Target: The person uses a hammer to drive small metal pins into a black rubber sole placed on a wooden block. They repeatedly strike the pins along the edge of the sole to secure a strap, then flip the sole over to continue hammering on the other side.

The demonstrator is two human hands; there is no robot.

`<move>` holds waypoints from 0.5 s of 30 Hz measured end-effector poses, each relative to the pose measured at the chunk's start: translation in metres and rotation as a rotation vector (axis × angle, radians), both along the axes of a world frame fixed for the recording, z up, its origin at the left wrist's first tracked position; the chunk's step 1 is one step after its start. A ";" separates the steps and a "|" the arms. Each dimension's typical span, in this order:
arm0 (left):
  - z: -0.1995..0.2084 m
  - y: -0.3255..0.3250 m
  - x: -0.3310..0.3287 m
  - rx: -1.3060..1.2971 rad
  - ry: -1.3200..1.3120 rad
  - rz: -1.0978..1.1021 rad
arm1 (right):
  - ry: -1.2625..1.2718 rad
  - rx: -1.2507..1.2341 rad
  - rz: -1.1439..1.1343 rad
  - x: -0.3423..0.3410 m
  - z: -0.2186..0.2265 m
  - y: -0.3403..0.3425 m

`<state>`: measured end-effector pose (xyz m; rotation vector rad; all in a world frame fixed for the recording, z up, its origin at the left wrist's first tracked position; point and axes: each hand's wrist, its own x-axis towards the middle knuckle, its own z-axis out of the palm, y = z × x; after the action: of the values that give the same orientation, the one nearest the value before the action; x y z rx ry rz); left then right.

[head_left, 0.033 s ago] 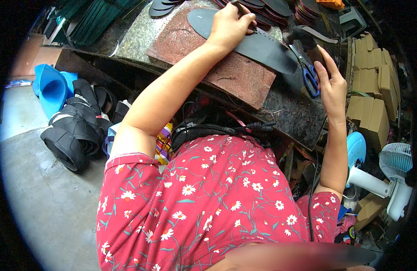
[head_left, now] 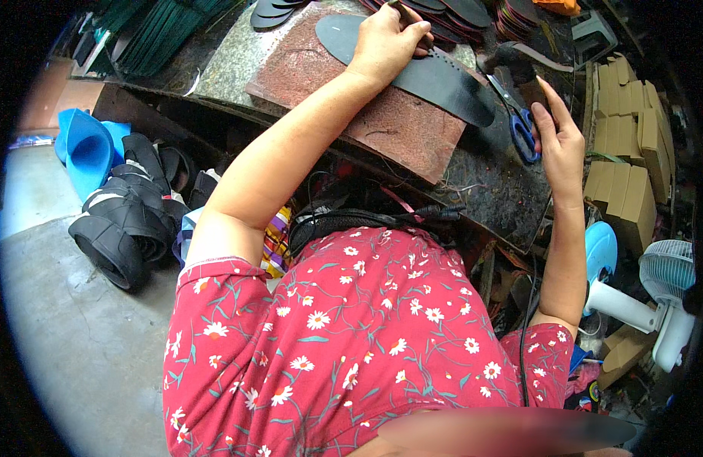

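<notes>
A long black insole-shaped sheet lies across a reddish stone slab at the top of the view. Small holes run in a row along its far edge. My left hand rests on the sheet, its fingers closed round a slim dark punch-like tool held close to that row. The tool's tip is mostly hidden by the fingers. To the right, my right hand grips the handle of a hammer, whose dark head points away from me. Scissors with blue handles lie just left of that hand.
Stacks of black insole pieces sit beyond the slab. Folded cardboard boxes and a white fan stand at the right. Black moulded pieces and a blue one are heaped at the left, below the bench.
The right end of the black sheet has shifted slightly toward the left. Both hands stay in nearly the same places, still holding the tool and the hammer.
</notes>
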<state>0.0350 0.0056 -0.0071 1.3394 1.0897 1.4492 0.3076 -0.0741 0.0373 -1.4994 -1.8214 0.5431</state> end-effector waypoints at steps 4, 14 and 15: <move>-0.004 0.001 -0.006 -0.014 0.180 -0.079 | 0.238 0.008 0.090 -0.004 0.041 -0.009; -0.002 -0.004 0.021 0.711 0.826 0.135 | 0.017 0.190 0.159 -0.024 0.039 -0.017; -0.004 -0.004 0.021 0.604 0.812 0.129 | 0.014 0.136 0.096 -0.019 0.027 -0.014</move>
<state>0.0560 0.0012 -0.0115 2.4631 1.2864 1.4036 0.2882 -0.0880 0.0640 -1.3205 -1.8879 0.4641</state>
